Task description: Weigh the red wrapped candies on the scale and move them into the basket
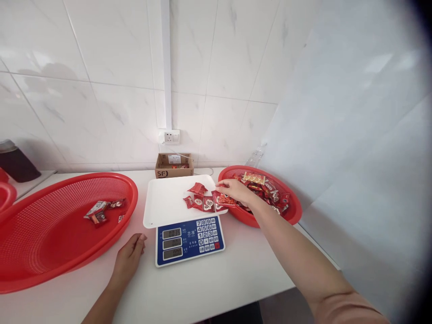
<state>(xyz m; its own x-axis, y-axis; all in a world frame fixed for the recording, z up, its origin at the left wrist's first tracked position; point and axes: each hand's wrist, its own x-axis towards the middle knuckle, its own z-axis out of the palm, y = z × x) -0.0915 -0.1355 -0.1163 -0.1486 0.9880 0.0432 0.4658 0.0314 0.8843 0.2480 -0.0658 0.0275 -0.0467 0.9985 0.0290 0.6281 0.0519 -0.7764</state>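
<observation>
My right hand [236, 191] reaches between the scale and the right-hand basket, its fingers pinching a red snack packet [223, 198] over the right edge of the white weighing tray [165, 198]. Several small red packets [199, 202] lie on that tray. Below it is the blue keypad panel of the digital scale [191, 241], whose top display seems to read 0.035. My left hand [131, 252] rests on the table left of the scale, fingers curled in and nothing visible in them. Beside my right wrist, a red basket [295, 209] holds a heap of mixed packets [270, 191].
A larger red perforated basket [43, 216] stands at the left with several packets [103, 210] inside. Behind the scale sits a small cardboard box [162, 172] near a wall socket [171, 137]. A dark bottle [18, 162] leans at the far left. White panels [364, 157] bound the right side.
</observation>
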